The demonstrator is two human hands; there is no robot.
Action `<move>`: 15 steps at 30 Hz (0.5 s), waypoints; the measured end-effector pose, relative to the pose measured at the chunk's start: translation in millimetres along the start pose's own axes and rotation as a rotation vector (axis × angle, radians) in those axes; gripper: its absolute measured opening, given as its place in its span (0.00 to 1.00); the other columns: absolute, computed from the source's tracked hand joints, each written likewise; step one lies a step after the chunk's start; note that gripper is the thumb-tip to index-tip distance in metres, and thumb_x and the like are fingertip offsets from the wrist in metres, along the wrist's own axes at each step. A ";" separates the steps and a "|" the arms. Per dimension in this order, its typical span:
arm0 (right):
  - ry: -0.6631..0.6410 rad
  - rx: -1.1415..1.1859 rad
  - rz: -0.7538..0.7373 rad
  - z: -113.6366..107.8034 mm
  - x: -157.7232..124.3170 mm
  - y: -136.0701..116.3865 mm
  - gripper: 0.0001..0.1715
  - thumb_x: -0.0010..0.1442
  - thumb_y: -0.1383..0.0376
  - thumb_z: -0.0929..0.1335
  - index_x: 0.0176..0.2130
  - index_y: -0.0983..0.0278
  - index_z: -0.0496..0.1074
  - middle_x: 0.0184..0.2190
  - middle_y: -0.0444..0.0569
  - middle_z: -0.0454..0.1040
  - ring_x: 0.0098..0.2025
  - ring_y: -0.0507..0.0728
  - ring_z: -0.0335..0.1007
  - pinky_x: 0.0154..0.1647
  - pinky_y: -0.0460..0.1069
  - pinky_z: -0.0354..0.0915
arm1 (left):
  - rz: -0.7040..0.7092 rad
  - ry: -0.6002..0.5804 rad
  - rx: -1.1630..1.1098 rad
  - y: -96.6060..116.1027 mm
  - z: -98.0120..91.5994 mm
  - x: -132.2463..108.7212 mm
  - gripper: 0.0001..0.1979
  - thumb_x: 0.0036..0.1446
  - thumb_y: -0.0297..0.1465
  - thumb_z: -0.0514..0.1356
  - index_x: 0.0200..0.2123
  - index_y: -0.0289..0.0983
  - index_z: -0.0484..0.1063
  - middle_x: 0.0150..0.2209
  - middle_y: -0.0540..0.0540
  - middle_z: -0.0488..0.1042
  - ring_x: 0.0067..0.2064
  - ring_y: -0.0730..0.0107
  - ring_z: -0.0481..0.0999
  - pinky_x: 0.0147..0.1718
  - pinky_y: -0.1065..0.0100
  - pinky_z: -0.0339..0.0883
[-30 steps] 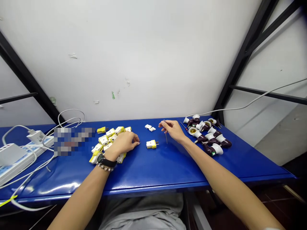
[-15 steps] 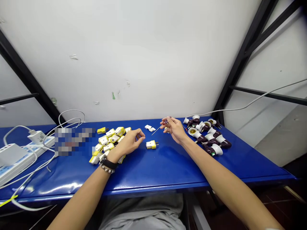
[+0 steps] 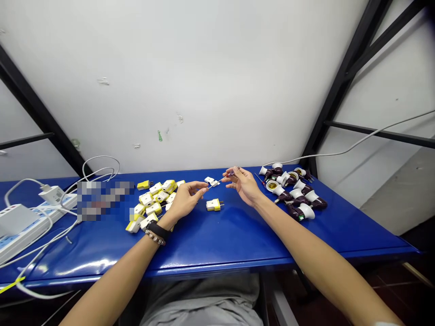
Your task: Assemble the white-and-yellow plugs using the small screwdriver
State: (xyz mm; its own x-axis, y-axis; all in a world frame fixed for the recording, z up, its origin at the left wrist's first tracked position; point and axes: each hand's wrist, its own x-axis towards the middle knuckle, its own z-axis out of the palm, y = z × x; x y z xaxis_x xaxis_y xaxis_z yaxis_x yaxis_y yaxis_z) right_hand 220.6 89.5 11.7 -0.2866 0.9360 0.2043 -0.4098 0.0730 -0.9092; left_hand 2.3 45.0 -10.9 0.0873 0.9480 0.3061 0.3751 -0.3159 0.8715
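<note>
My right hand (image 3: 245, 184) is closed on a screwdriver (image 3: 220, 179) with a reddish, see-through handle; its thin shaft points down to the left. The tip meets the fingertips of my left hand (image 3: 186, 197), whose thumb and fingers are pinched close together. Whatever is between them is too small to make out. Below the shaft, a yellow and white two-pin plug (image 3: 213, 205) lies on the blue table with its pins to the right. Small white plastic pieces (image 3: 210, 180) rest behind the shaft.
Several yellow and white plugs (image 3: 147, 199) are heaped beside my left wrist. Purple and white lamp holders (image 3: 297, 195) are piled at the right, with another thin tool (image 3: 260, 179) near them. A white power strip (image 3: 20, 231) with cables occupies the left end.
My left hand has shifted slightly right and up, its fingers now reaching the screwdriver tip. The screwdriver in my right hand has moved a little left and up.
</note>
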 end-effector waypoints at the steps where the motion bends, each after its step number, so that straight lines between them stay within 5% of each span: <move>1: 0.004 0.001 0.002 0.5 0.1 0.9 0.21 0.57 0.48 0.74 0.35 0.63 0.74 0.36 0.50 0.78 0.37 0.55 0.79 0.30 0.45 0.73 | 0.002 -0.002 -0.014 -0.5 0.3 0.2 0.19 0.58 0.42 0.63 0.46 0.35 0.79 0.42 0.40 0.83 0.39 0.60 0.81 0.38 0.62 0.76; 15: 0.002 0.056 -0.029 5.5 -1.1 3.7 0.19 0.56 0.50 0.75 0.36 0.63 0.75 0.35 0.48 0.78 0.36 0.54 0.80 0.29 0.44 0.74 | 0.029 0.050 0.081 0.9 -1.5 -0.9 0.17 0.57 0.40 0.64 0.43 0.35 0.81 0.38 0.42 0.83 0.34 0.64 0.80 0.33 0.66 0.72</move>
State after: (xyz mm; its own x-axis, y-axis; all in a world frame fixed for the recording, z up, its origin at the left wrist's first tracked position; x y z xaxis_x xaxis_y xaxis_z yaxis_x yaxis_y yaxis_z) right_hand 214.6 86.9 10.1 -0.2727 0.9344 0.2294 -0.4660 0.0803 -0.8811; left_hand 1.1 43.8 -9.8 0.0535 0.9348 0.3513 0.4468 -0.3370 0.8287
